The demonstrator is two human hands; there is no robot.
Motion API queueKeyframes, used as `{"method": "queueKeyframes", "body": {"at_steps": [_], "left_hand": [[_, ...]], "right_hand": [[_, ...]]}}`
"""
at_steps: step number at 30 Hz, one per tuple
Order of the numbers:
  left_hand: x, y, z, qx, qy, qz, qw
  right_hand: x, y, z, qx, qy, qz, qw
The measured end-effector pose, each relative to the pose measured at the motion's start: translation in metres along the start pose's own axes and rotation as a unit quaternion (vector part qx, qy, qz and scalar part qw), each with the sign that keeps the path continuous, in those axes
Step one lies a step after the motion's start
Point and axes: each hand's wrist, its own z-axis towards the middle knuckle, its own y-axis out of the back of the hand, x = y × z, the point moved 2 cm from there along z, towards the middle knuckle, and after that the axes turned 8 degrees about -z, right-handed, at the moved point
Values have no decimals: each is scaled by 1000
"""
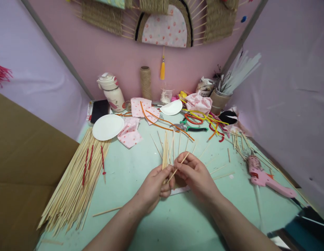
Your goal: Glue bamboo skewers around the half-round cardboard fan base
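Observation:
My left hand (158, 183) is closed around a small bunch of short wooden sticks (165, 153) that stand upright from its fingers. Close beside it, my right hand (194, 172) pinches a single thin stick (185, 157), held slanted across the front of my left fingertips. Under and behind both hands lies a flat piece with a pale edge (180, 190) and a brown part, mostly hidden; thin sticks fan out around it on the table.
Long sticks (70, 181) are piled at the left. A white disc (108, 127), pink fabric (129, 132), green-handled pliers (197, 129) and a bottle (111, 92) stand or lie behind. A pink glue gun (269, 181) lies right on the green table (120, 230).

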Motion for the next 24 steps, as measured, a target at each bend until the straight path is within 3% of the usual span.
{"method": "queueKeyframes", "body": {"at_steps": [8, 14, 19, 24], "left_hand": [[10, 1, 1, 48, -1, 52, 998], [10, -1, 0, 42, 0, 19, 999], [8, -1, 0, 40, 14, -5, 999], [10, -3, -1, 78, 36, 3, 996]], "right_hand": [[-6, 0, 3, 37, -57, -37, 997], [-3, 2, 1, -35, -21, -73, 997], [-2, 0, -1, -4, -46, -37, 998], [-1, 2, 2, -26, -55, -42, 997]]}}
